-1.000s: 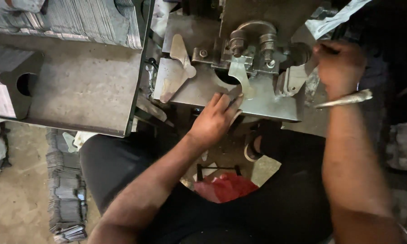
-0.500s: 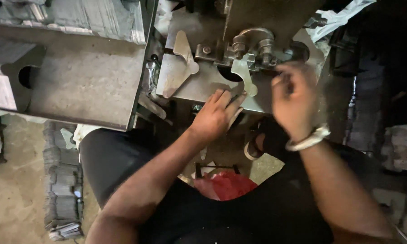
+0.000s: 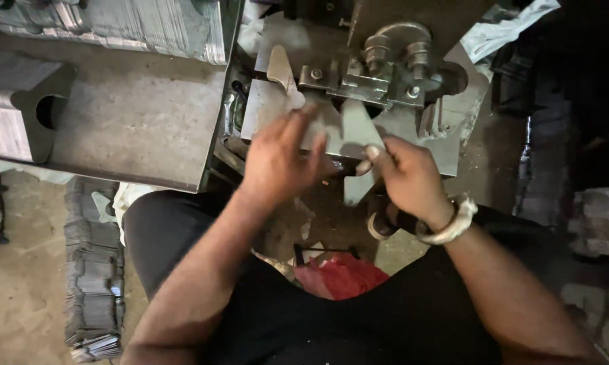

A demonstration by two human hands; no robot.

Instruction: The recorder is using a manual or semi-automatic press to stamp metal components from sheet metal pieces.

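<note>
Gripping a grey metal blank (image 3: pixel 360 135), right hand (image 3: pixel 407 177) pinches its edge.

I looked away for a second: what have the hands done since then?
The right hand came down from the machine's upper right and now pinches the grey sheet-metal blank. The left hand lifted slightly beside it. The clamp fixture and stacked blanks stayed put.

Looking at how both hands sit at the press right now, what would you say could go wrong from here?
1. Both bare hands, the left hand and right hand, work right under the clamp and die; fingers might get pinched.
2. The right hand grips a thin metal blank, whose edges could cut skin.
3. The wrist bangle might snag on the tooling.
</note>
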